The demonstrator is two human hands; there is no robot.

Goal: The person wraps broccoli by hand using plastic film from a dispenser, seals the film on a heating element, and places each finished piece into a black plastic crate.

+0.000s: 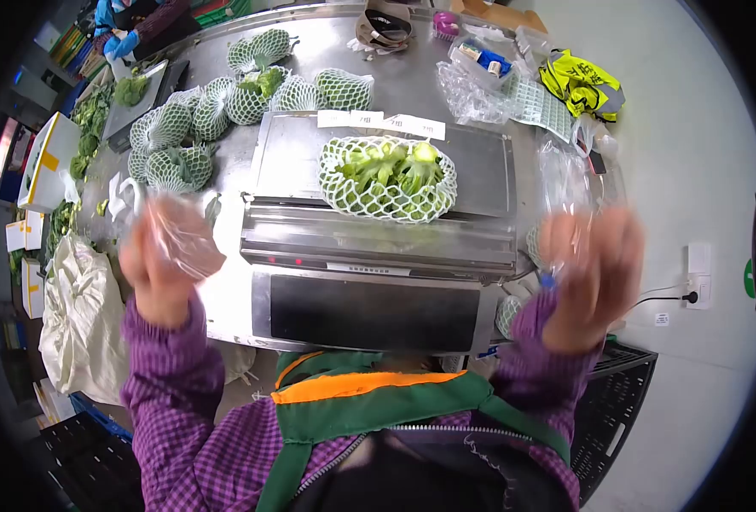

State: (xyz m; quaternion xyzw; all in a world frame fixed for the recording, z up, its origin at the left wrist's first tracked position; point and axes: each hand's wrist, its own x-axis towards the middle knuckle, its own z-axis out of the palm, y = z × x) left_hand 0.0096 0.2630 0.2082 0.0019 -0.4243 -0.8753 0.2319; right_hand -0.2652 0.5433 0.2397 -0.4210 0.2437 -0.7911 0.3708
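- Spanning the scene, the steel table (pixel 318 27) carries netted bundles (pixel 211 107) at far left and clear plastic (pixel 476 94) at far right.
- The wrapping machine (pixel 480 171) sits in the middle; its straight side edges leave a strip of steel showing around the broccoli, wider at left than at right.
- The netted broccoli (pixel 386 179) lies on the machine's flat top – a plump oval in white mesh, pale green stems bunched towards the far side, one bright cut end at far right.
- The right hand (pixel 595 264) is raised near the machine's right edge, fingers bent and blurred – grip and exact opening, I cannot tell.
- The left hand (pixel 169 247) is raised off the left edge, fingers partly curled, crumpled film (pixel 192 239) against it; whether they grip it, I cannot tell.
- Paper labels (pixel 339 119) line the far edge, just beyond the mesh.
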